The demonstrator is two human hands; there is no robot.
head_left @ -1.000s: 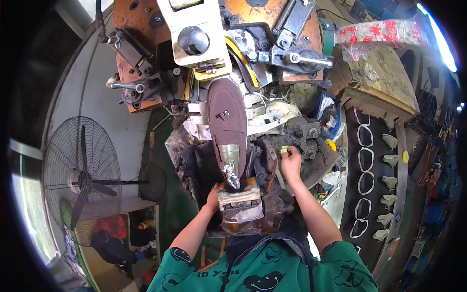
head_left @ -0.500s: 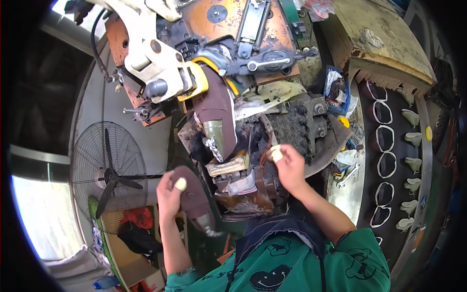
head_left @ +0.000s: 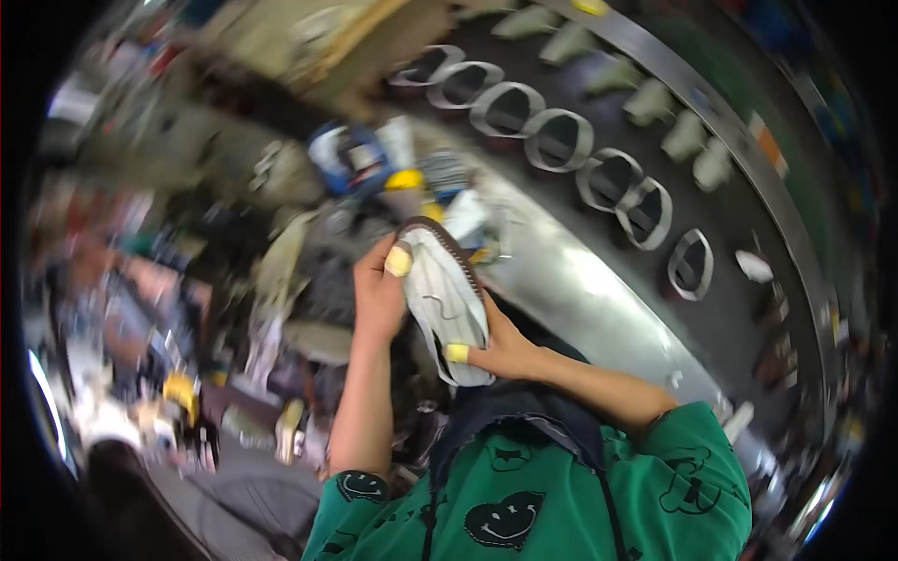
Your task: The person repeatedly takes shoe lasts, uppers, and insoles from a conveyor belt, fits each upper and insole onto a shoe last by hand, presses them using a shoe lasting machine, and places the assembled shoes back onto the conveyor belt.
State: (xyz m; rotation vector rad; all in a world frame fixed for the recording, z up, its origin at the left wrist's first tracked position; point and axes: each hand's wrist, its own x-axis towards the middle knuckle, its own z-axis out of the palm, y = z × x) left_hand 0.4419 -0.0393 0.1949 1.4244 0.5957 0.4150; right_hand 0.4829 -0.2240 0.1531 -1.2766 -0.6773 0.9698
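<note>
A shoe upper [head_left: 444, 290] is held up in front of my chest, its pale lined inside facing me and a dark brown stitched edge curving round the top. My left hand [head_left: 376, 292] grips its upper left rim, thumb over the edge. Lower down, my right hand [head_left: 505, 344] holds the right side, thumb pressed on the lining. Yellow coverings wrap both thumbs. The fingers behind the upper are hidden.
On the right runs a dark conveyor [head_left: 561, 220] with a metal edge [head_left: 599, 290]. It carries a row of white-rimmed uppers [head_left: 558, 140] and several pale shoe-shaped pieces [head_left: 648, 101]. A blue bin [head_left: 351, 161] stands left of it. Machinery at left is motion-blurred.
The view has swung right, from the machine toward the conveyor. The upper, earlier in my left hand alone, is now between both hands with its lining toward me.
</note>
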